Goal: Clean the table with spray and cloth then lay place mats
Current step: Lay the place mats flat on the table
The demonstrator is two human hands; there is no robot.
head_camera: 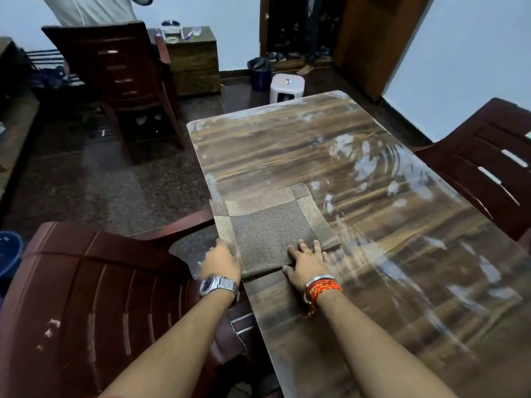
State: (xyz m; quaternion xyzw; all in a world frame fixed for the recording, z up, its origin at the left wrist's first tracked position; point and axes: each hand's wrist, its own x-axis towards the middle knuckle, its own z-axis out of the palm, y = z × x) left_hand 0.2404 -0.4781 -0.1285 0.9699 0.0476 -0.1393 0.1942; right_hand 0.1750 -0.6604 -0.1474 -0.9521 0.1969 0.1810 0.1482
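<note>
A brown woven place mat (273, 228) with lighter border strips lies on the left edge of the wooden table (359, 173), and its left side hangs slightly past the edge. My left hand (219, 261), with a steel watch on the wrist, grips the mat's near-left corner beyond the table edge. My right hand (306, 261), wearing red threads and a bangle, rests flat with fingers spread on the mat's near edge. The tabletop is glossy with streaks. No spray bottle or cloth is in view.
A dark red plastic chair (94, 297) stands at the near left against the table. Another chair (494, 168) is at the right and a third (123, 73) at the far left. A white stool (286, 87), a bin (260, 73) and a cabinet (192, 61) stand beyond. A person (89, 8) is at the back.
</note>
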